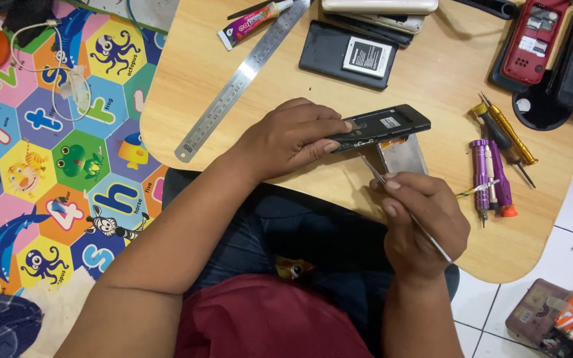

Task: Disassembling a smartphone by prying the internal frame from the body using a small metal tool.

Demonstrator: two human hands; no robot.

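left hand point(286, 138) clamped on phone frame point(379, 126), long edges | right hand point(419, 222) pinching thin probe point(406, 212), tip at 11 o'clock | frame looks light, thin, fragile

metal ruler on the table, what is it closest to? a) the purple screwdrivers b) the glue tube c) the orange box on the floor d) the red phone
b: the metal ruler runs diagonally across the table's left part, its upper end right beside the glue tube, far from the purple screwdrivers.
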